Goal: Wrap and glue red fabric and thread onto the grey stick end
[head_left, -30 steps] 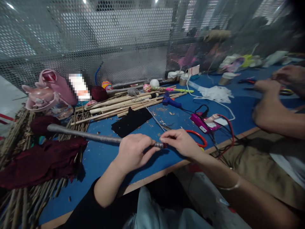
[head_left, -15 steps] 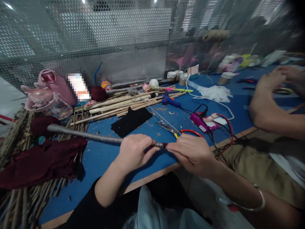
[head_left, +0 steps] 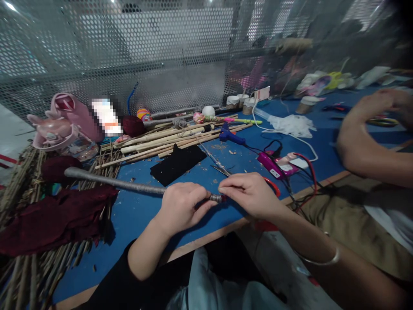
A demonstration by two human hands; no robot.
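A long mallet with a maroon cloth-covered head [head_left: 58, 170] and a shaft wrapped in grey yarn [head_left: 122, 184] lies slanted across the table. My left hand [head_left: 183, 206] is closed around the shaft near its narrow right end. Just right of that end, my right hand [head_left: 253, 196] pinches with thumb and forefinger. Grey yarn [head_left: 209, 154] stretches from a small grey bundle [head_left: 180, 123] towards its fingers; the exact grip point is hidden. Behind my right hand lie scissors [head_left: 222, 171] with red handles, partly covered.
Left are bundled twigs [head_left: 51, 271] under maroon cloth [head_left: 58, 219]. Behind the shaft lie black cloth [head_left: 179, 164], wooden sticks [head_left: 145, 144] and a blue glue gun [head_left: 230, 135]. A purple power strip [head_left: 272, 165] with cables sits right, near a co-worker's arm [head_left: 358, 142].
My right hand has lifted off the mallet's end and drawn slightly back, fingers now pinched above it. The yarn's lower part has shifted left. My left hand stays in place.
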